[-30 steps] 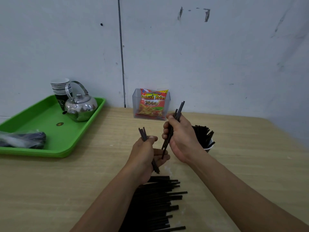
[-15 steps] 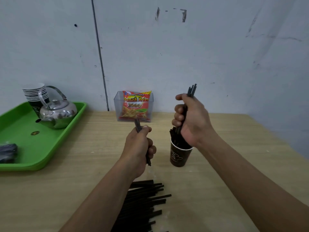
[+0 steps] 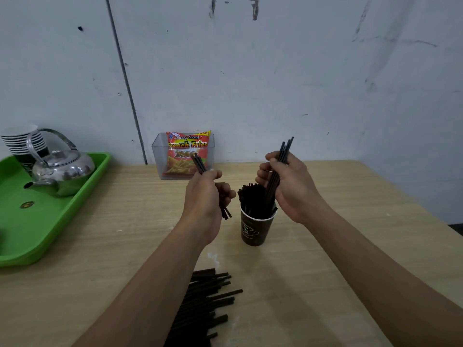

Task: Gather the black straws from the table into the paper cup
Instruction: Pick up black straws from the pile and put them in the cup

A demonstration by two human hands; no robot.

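Above the cup, right hand grips a few straws, tips entering; left hand clenched on more, just beside it. Cup approx. half full; big pile left on surface near the person.

green tray, kettle, snack packet

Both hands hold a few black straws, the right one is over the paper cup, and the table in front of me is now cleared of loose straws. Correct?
Not quite. The head view shows a pile of black straws still lying on the table near the person. The rest holds: the left hand and the right hand each grip a few straws, the right one over the paper cup.
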